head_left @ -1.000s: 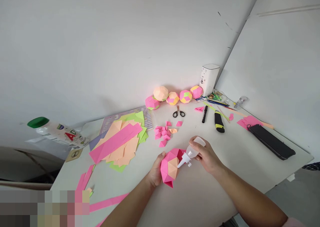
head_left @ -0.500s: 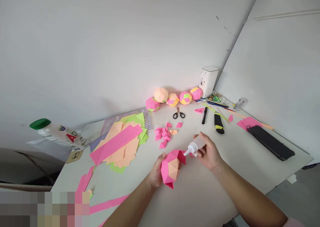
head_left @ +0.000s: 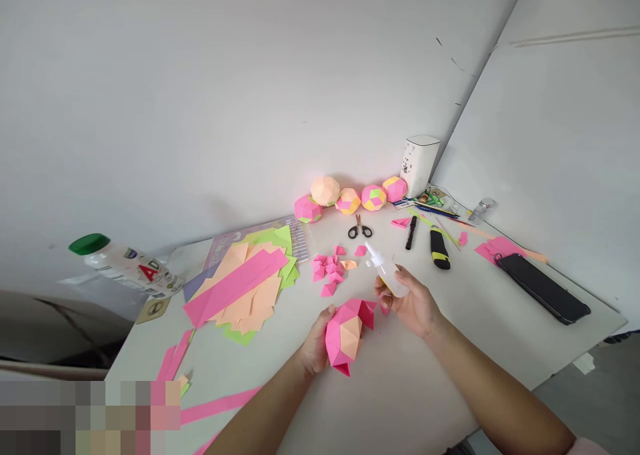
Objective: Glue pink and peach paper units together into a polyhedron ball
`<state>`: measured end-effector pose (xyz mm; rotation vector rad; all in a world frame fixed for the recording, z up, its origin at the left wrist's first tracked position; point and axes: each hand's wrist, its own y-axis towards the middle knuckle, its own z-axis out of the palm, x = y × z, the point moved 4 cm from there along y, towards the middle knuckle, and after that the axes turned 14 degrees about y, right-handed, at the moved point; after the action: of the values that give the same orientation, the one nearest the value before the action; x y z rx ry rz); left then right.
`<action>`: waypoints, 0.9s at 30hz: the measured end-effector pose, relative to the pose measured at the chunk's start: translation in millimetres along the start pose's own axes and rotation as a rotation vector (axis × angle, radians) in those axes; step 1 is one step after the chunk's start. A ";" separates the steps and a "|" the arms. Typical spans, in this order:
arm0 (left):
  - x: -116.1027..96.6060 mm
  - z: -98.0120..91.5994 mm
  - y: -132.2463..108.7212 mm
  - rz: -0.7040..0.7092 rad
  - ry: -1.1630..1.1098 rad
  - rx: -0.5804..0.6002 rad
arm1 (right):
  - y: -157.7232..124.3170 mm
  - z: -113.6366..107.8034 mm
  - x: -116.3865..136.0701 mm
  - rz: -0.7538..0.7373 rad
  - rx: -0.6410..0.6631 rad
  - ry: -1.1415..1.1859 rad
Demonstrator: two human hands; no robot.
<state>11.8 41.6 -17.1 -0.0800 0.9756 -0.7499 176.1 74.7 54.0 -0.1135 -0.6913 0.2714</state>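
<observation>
My left hand (head_left: 317, 341) is closed around a partly built folded-paper ball (head_left: 345, 331), pink with a peach section and with pink flaps jutting out at its upper right and bottom. My right hand (head_left: 413, 301) grips a small translucent glue bottle (head_left: 393, 278), its white nozzle tipped up and to the left, apart from the ball. A small pink paper piece (head_left: 385, 308) lies by the right fingertips. Beyond the hands is a loose cluster of folded pink paper units (head_left: 327, 268) with a peach unit (head_left: 349, 265) beside it.
Finished paper balls (head_left: 349, 201) line the wall near a white container (head_left: 420, 165). Scissors (head_left: 360, 228), a black marker (head_left: 411, 233) and a black-and-yellow cutter (head_left: 440, 248) lie in front. Stacked coloured paper (head_left: 250, 288) and a green-capped bottle (head_left: 130, 268) are left; a black case (head_left: 543, 288) lies right.
My right hand has drawn the glue bottle away from the ball's pink flap and turned its nozzle upward. The left hand still holds the ball in nearly the same place.
</observation>
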 end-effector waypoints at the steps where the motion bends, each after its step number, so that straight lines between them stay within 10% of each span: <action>1: -0.4 0.6 -0.4 -0.004 -0.007 -0.004 | 1.6 -0.1 1.0 -0.024 0.034 -0.033; 12: 1.5 -0.7 -0.6 0.015 -0.066 -0.008 | 39.4 -42.6 -4.8 -0.339 -0.157 -0.734; 27: -8.6 -4.8 1.5 0.133 -0.214 0.154 | 59.2 -54.1 1.9 -0.343 -0.146 -1.062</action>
<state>6.0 49.2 -14.3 0.0383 0.7100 -0.6770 199.9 131.2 2.4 0.0238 -1.7647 -0.0785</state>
